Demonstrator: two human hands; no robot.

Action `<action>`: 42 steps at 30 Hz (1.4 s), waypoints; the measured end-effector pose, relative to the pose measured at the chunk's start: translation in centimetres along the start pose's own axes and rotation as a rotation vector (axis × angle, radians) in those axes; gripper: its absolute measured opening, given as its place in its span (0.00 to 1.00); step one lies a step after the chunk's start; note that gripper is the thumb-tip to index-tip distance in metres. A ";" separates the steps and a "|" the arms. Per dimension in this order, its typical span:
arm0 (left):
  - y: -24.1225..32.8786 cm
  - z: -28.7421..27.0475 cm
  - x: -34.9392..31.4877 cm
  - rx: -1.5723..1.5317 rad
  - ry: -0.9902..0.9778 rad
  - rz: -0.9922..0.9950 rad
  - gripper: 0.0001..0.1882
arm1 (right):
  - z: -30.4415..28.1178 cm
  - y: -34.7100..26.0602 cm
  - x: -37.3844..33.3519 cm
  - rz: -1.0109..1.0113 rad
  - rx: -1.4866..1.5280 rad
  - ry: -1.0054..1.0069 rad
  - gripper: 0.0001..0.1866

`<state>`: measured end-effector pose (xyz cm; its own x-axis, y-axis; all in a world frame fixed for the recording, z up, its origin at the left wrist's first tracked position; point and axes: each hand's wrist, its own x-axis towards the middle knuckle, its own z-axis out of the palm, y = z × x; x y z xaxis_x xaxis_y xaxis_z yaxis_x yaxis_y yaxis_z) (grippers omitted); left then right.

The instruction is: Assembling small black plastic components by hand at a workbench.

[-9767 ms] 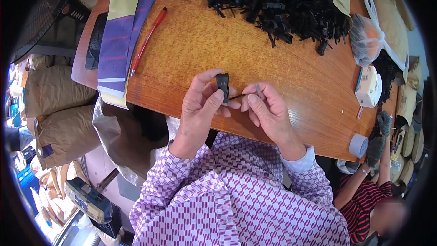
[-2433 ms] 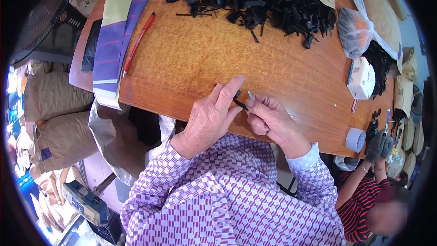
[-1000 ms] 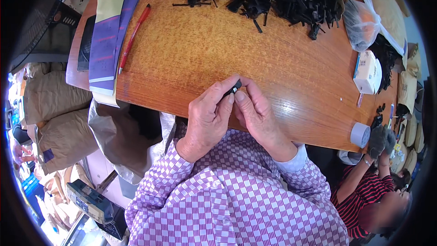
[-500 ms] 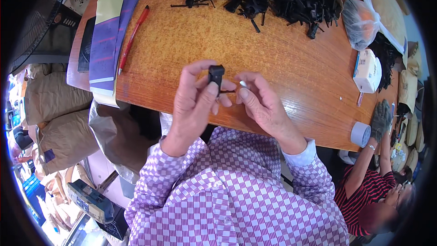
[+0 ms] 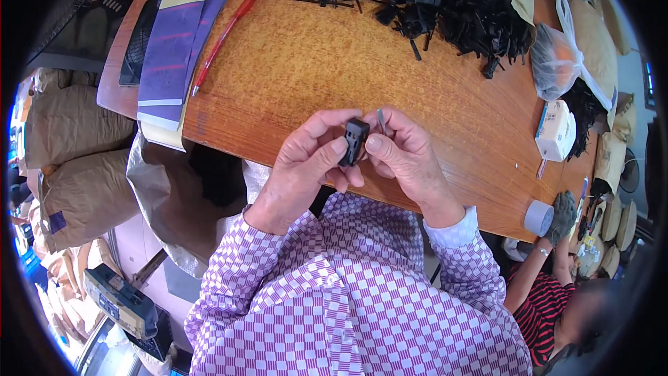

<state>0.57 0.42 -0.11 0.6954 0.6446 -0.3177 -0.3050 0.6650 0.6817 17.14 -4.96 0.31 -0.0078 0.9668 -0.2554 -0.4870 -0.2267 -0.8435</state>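
Sacks (image 5: 66, 160) of brown paper crowd the floor at the far left, below the rounded near-left edge of the wooden worktop (image 5: 299, 69), and a crinkled plastic bag (image 5: 163, 202) hangs open just under that edge; what it holds cannot be made out. On the left part of the worktop lie purple and yellow paper sheets (image 5: 177, 49) that overhang the near edge, with a red pen (image 5: 224, 40) just beside them. Bare wood stretches between the pen and the hands, and again between the hands and the heap of black plastic parts (image 5: 445, 7) at the far side, so the middle is open. The left hand (image 5: 306, 163) is raised over the near edge, its thumb and fingers (image 5: 339, 145) pinching a small black plastic clip (image 5: 354, 142) held upright. The right hand (image 5: 407, 160) meets it from the other side, its thumb touching the clip and its fingers pressed on a thin grey metal piece (image 5: 381, 120) that sticks up just beside the clip. Right of the hands the wood is bare up to a tied clear plastic bag (image 5: 557, 63) with something orange inside, a small white box (image 5: 554, 131) and a roll of grey tape (image 5: 538, 217) at the near-right edge, where another person's gloved hand (image 5: 562, 214) reaches in, with more sacks beyond
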 end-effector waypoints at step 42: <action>-0.7 1.4 -1.6 1.173 0.279 0.433 0.14 | -1.2 -1.2 -0.9 -0.297 -0.633 -0.048 0.10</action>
<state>0.64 -1.63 0.83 0.4807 0.8757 0.0449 0.3820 -0.2552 0.8883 18.75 -5.72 0.99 0.0008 0.9993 0.0379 0.1281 0.0375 -0.9911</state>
